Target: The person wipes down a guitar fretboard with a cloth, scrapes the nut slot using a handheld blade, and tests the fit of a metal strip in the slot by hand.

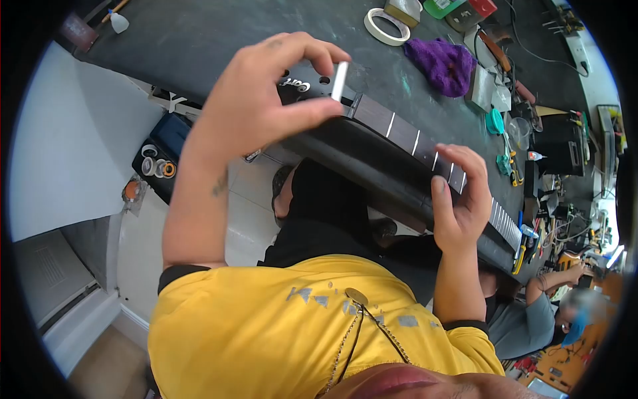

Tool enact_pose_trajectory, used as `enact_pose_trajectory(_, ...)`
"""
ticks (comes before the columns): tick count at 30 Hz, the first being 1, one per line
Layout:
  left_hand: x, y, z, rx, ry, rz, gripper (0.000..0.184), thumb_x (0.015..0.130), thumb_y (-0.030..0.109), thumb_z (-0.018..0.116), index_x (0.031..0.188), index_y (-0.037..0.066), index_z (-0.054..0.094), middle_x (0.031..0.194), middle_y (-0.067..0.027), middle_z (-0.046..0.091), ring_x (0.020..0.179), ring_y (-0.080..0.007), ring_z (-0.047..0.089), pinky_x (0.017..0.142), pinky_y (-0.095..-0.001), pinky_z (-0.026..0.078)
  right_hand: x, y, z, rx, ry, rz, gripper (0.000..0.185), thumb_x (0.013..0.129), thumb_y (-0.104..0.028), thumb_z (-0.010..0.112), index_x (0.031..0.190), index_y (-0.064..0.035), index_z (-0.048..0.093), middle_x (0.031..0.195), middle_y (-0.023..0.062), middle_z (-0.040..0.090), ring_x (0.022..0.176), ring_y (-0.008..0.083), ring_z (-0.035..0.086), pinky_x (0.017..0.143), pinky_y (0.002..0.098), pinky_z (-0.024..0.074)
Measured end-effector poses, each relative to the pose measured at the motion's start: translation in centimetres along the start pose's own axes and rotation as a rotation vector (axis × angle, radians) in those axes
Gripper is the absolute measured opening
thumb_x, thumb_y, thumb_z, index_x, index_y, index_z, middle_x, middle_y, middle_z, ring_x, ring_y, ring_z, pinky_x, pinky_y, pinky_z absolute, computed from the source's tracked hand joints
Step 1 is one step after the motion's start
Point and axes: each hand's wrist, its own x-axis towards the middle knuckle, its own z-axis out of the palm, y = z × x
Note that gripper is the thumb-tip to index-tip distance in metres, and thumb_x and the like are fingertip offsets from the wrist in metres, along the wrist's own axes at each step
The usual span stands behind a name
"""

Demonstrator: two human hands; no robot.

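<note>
A guitar neck with a dark fretboard (405, 133) and a black headstock (302, 85) lies along the front edge of the dark workbench. Between the thumb and fingers of my left hand (276, 90) is a small white strip (339, 81), held upright near the end of the fretboard beside the headstock. My right hand (462, 196) grips the neck farther along, fingers over the frets and thumb on the near side.
A masking tape roll (387, 27), a purple cloth (440, 65) and metal blocks (480, 90) sit behind the neck. Tools crowd the right side. A co-worker in a grey shirt (525, 326) is at the lower right. An open dark case (163, 156) stands at the left.
</note>
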Motion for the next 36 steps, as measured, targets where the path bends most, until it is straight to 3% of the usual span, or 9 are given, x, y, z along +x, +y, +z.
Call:
enact_pose_trajectory(4, 0.7, -1.6, 0.6, 0.017, -0.183, 0.010, 0.036, 0.080, 0.014, 0.094, 0.108, 0.006, 0.072, 0.126, -0.0090, 0.085, 0.111, -0.0276, 0.077, 0.099, -0.0390, 0.059, 0.2, 1.2, 1.0, -0.295, 0.041, -0.055, 0.040, 0.092, -0.014, 0.084, 0.128, -0.0019, 0.074, 0.135, 0.0180, 0.078, 0.122, 0.0380, 0.073, 0.110, 0.0452, 0.0533)
enact_pose_trajectory(10, 1.3, -1.6, 2.5, 0.019, -0.186, 0.008, 0.033, 0.079, 0.012, 0.095, 0.104, 0.004, 0.075, 0.126, -0.0107, 0.085, 0.114, -0.0333, 0.076, 0.100, -0.0423, 0.060, 0.2, 1.5, 2.8, -0.480, 0.116, -0.126, 0.038, 0.086, -0.017, 0.086, 0.120, -0.0050, 0.076, 0.129, 0.0136, 0.078, 0.114, 0.0363, 0.074, 0.099, 0.0455, 0.0544)
enact_pose_trajectory(17, 2.4, -1.4, 2.1, -0.064, -0.283, -0.017, 0.034, 0.075, 0.008, 0.098, 0.102, 0.003, 0.078, 0.125, -0.0144, 0.084, 0.114, -0.0324, 0.077, 0.101, -0.0427, 0.060, 0.5, 0.9, 2.9, -0.523, 0.146, -0.146, 0.040, 0.082, -0.022, 0.088, 0.118, -0.0071, 0.076, 0.126, 0.0120, 0.077, 0.112, 0.0349, 0.075, 0.099, 0.0463, 0.0546)
enact_pose_trajectory(20, 2.8, -0.5, 2.2, 0.023, -0.378, -0.205, 0.036, 0.073, 0.006, 0.098, 0.103, 0.003, 0.078, 0.124, -0.0137, 0.084, 0.114, -0.0328, 0.077, 0.099, -0.0428, 0.061, 0.5, 0.8, 2.5, -0.512, 0.130, -0.158, 0.043, 0.081, -0.022, 0.088, 0.119, -0.0070, 0.076, 0.126, 0.0121, 0.077, 0.114, 0.0351, 0.075, 0.100, 0.0471, 0.0545)
enact_pose_trajectory(25, 4.3, -0.5, 2.0, -0.002, -0.388, -0.032, 0.037, 0.070, 0.011, 0.102, 0.093, 0.005, 0.074, 0.120, -0.0117, 0.084, 0.110, -0.0344, 0.078, 0.095, -0.0425, 0.062, 0.8, 0.8, 1.9, -0.469, 0.089, -0.149, 0.046, 0.081, -0.023, 0.088, 0.122, -0.0059, 0.075, 0.127, 0.0128, 0.076, 0.115, 0.0368, 0.074, 0.101, 0.0489, 0.0540)
enact_pose_trajectory(27, 5.0, -1.3, 1.7, -0.070, -0.500, -0.034, 0.039, 0.069, 0.013, 0.104, 0.093, 0.006, 0.074, 0.122, -0.0117, 0.085, 0.111, -0.0341, 0.079, 0.094, -0.0426, 0.063, 1.0, 0.5, 1.6, -0.451, 0.057, -0.111, 0.047, 0.081, -0.025, 0.088, 0.122, -0.0061, 0.076, 0.128, 0.0139, 0.075, 0.114, 0.0376, 0.073, 0.099, 0.0502, 0.0539)
enact_pose_trajectory(31, 7.3, -1.4, 0.6, -0.207, -0.619, -0.212, 0.037, 0.073, 0.014, 0.105, 0.090, 0.005, 0.074, 0.125, -0.0142, 0.085, 0.110, -0.0294, 0.080, 0.094, -0.0403, 0.062, 1.1, 0.7, 0.6, -0.392, 0.035, -0.110, 0.047, 0.079, -0.029, 0.088, 0.119, -0.0079, 0.078, 0.124, 0.0118, 0.075, 0.111, 0.0327, 0.075, 0.092, 0.0471, 0.0554)
enact_pose_trajectory(32, 7.7, -1.6, 0.2, -0.200, -0.538, -0.293, 0.038, 0.075, 0.013, 0.105, 0.092, 0.005, 0.072, 0.127, -0.0147, 0.084, 0.111, -0.0273, 0.080, 0.096, -0.0407, 0.063, 0.9, 0.9, 0.7, -0.366, 0.044, -0.112, 0.048, 0.074, -0.028, 0.090, 0.116, -0.0079, 0.079, 0.123, 0.0125, 0.076, 0.109, 0.0355, 0.075, 0.092, 0.0502, 0.0557)
enact_pose_trajectory(36, 8.9, -4.9, -0.9, 0.013, -0.162, -0.622, 0.049, 0.080, 0.004, 0.101, 0.112, 0.006, 0.064, 0.135, -0.0141, 0.081, 0.115, -0.0215, 0.078, 0.106, -0.0411, 0.063, 1.0, 1.0, -0.4, -0.340, 0.043, -0.161, 0.045, 0.083, -0.029, 0.084, 0.121, -0.0069, 0.078, 0.127, 0.0109, 0.075, 0.115, 0.0303, 0.074, 0.096, 0.0453, 0.0559)
